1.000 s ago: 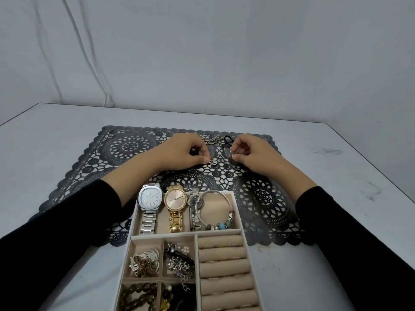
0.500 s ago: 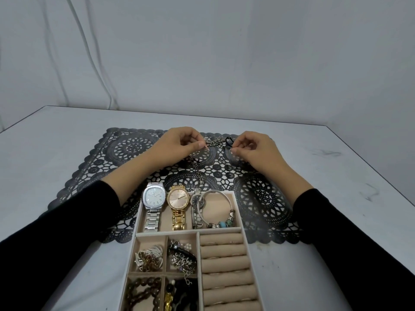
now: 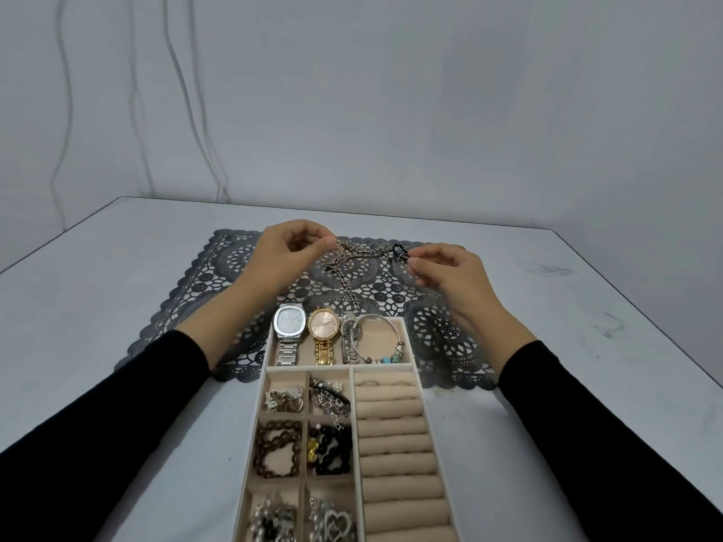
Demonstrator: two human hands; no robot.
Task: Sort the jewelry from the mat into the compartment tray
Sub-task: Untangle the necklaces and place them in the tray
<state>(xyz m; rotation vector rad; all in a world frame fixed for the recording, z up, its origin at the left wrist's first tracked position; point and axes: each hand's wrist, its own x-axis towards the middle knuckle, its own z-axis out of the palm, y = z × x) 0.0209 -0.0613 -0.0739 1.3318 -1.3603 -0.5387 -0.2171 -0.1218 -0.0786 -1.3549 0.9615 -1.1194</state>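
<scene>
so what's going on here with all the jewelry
A person is sorting jewelry at a table. Both hands are over the black lace mat with a chain strung between them. The left hand pinches one end, and the right hand pinches the other end by a black clasp. A loose strand trails toward the tray, which already holds a silver watch, a gold watch and bead bracelets.
</scene>
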